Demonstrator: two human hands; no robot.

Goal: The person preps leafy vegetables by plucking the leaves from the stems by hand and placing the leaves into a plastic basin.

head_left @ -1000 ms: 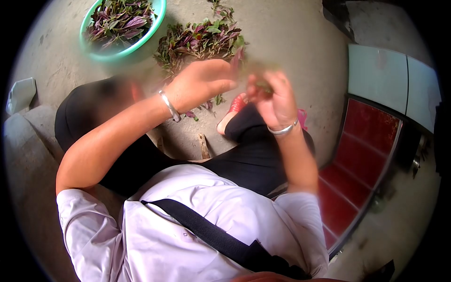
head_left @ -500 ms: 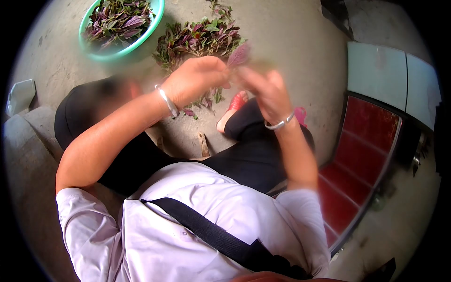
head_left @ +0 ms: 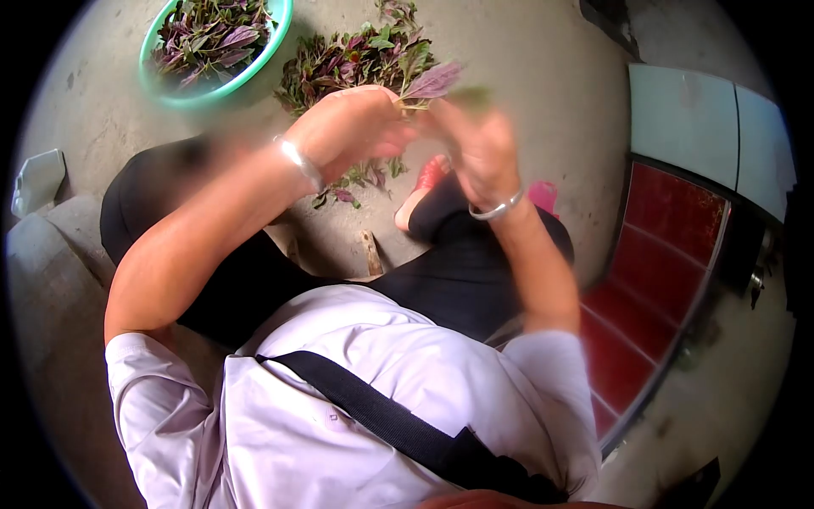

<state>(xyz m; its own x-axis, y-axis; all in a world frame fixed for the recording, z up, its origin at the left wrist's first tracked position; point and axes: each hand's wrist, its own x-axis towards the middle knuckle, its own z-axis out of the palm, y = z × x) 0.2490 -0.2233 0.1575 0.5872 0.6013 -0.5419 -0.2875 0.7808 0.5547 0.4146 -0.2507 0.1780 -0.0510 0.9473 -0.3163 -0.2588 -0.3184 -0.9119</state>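
Holding purple leaf (head_left: 434, 81), hands (head_left: 349, 127) (head_left: 485, 157) nr ea. other.

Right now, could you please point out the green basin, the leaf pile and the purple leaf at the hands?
Green basin (head_left: 276, 47), head view: its right rim.
Leaf pile (head_left: 360, 68), head view: its middle.
Purple leaf (head_left: 433, 81), head view: its blade.

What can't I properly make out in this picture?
All in the head view:
- Right hand: its fingertips are blurred, so their grip is unclear.
- Green leafy bit beyond it: too blurred to tell its shape.
- Leaf pile: its near edge is partly hidden behind the left hand.
- Green tub: its far side is cut off by the top edge.
- Pink thing: partly hidden by the right knee; I can't tell what it is.
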